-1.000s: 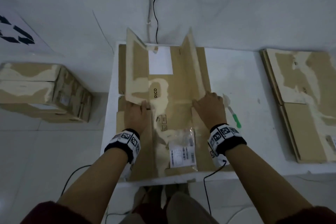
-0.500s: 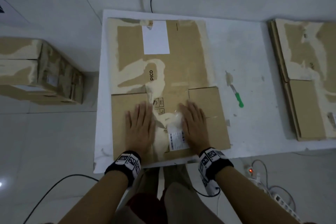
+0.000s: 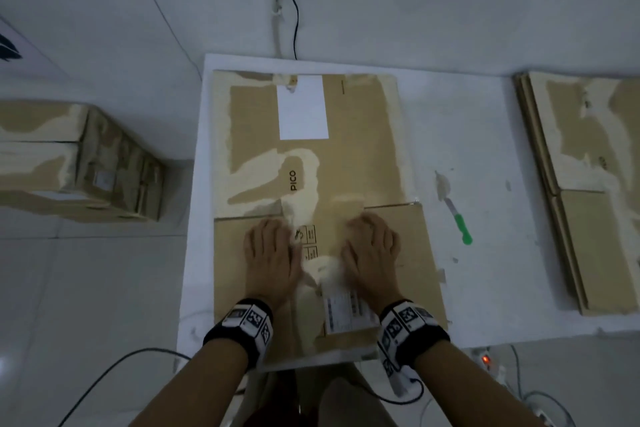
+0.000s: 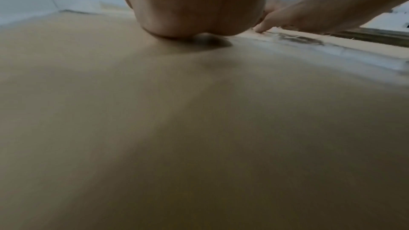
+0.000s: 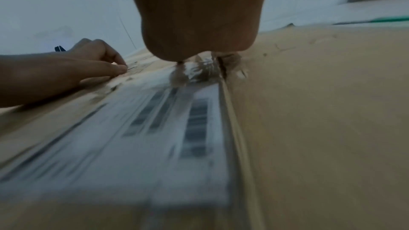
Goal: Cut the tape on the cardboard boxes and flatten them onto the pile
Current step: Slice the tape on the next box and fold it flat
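A brown cardboard box [image 3: 311,166] printed "PICO" lies flattened on the white table [image 3: 485,288], with its near flaps folded down. My left hand [image 3: 270,253] rests on the near left flap, and my right hand [image 3: 370,250] on the near right flap beside the shipping label [image 3: 346,312]. The fingers of both are bent, with the tips down on the cardboard and nothing seen held. In the right wrist view the left hand [image 5: 88,59] arches over the board. A green-handled knife [image 3: 459,222] lies on the table to the right of the box. The pile of flattened boxes [image 3: 588,201] is at the table's right end.
Two taped boxes [image 3: 69,163] are stacked on the floor to the left of the table. A black cable [image 3: 294,10] hangs down the wall behind. A power strip with a red light [image 3: 486,360] and cords lies on the floor at the near right.
The upright flaps have been pushed down and the box now lies flat. Both hands moved back onto the near flaps. Their fingers, flat half a second ago, are now bent.
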Demonstrator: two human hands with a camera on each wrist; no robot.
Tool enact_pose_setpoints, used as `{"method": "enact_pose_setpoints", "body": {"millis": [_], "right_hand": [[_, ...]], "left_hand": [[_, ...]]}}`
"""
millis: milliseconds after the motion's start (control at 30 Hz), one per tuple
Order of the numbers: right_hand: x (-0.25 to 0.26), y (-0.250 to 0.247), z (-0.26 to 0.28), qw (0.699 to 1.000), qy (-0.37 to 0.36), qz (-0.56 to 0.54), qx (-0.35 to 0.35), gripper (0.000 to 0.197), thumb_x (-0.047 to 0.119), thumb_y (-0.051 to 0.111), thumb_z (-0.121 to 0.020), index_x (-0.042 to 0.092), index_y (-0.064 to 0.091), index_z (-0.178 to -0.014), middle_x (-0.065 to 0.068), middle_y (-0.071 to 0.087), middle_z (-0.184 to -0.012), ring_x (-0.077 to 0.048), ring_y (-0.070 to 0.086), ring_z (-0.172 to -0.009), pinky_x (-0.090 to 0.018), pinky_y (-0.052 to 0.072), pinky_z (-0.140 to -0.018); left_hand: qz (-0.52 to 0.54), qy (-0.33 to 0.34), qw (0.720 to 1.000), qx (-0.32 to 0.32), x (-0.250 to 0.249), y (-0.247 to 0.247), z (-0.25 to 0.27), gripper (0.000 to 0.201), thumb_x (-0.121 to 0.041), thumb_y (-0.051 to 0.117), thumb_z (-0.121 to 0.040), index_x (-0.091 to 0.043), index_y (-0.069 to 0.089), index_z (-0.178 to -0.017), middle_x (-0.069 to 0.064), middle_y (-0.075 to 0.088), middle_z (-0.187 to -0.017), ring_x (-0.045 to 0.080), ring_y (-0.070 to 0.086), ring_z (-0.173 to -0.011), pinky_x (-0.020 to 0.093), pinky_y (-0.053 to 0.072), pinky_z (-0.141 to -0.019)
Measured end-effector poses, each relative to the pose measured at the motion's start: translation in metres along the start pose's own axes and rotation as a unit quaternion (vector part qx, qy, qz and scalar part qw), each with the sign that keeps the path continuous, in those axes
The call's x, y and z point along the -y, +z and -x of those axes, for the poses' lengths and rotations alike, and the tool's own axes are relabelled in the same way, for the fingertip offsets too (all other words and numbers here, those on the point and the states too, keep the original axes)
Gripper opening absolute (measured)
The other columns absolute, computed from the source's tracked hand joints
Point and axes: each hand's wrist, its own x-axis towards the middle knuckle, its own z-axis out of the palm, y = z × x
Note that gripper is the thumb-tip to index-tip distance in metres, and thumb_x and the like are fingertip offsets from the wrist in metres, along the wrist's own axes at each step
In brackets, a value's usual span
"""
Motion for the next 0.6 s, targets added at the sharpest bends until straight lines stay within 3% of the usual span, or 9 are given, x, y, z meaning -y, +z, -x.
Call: {"method": "enact_pose_setpoints", "body": {"millis": [100,300,433,600], "right_hand": [[0.003,0.002,-0.052,1.0,-0.028,0.01,0.006,0.058,0.043,0.033,-0.096,0.02,0.036,-0.149,-0.002,0.026,-0.16,-0.02,0.018,-0.149,-0.045,0.002,-0.117],[0.007,0.008,-0.165,0.997,-0.069,0.016,0.021,0.067,0.05,0.023,-0.099,0.015,0.022,-0.156,-0.003,0.016,-0.164,-0.018,0.009,-0.151,-0.045,0.001,-0.12],[0.012,0.011,-0.227,0.997,-0.065,0.027,0.017,0.071,0.052,0.018,-0.097,0.012,0.019,-0.156,-0.006,0.016,-0.163,-0.021,0.011,-0.151,-0.046,0.005,-0.121],[0.012,0.016,-0.253,0.997,-0.06,0.043,0.002,0.07,0.051,0.019,-0.098,0.013,0.017,-0.157,-0.005,0.013,-0.164,-0.019,0.009,-0.152,-0.044,0.002,-0.121]], "left_hand": [[-0.024,0.026,0.999,-0.013,0.004,-0.002,-0.05,0.057,-0.038,0.036,-0.095,-0.004,0.044,-0.141,0.017,0.037,-0.15,0.03,0.026,-0.142,0.049,0.012,-0.117],[-0.053,-0.003,0.998,0.042,0.016,-0.004,-0.155,0.064,-0.045,0.018,-0.098,-0.013,0.022,-0.153,0.008,0.017,-0.16,0.024,0.015,-0.148,0.043,-0.009,-0.117],[-0.054,-0.027,0.997,0.043,0.027,-0.005,-0.213,0.067,-0.049,0.009,-0.096,-0.017,0.01,-0.155,0.005,0.008,-0.162,0.021,0.005,-0.149,0.049,-0.005,-0.117],[-0.05,-0.02,0.998,0.03,0.037,-0.003,-0.24,0.066,-0.046,0.014,-0.097,-0.013,0.015,-0.154,0.006,0.014,-0.161,0.022,0.01,-0.149,0.054,-0.002,-0.117]]}}
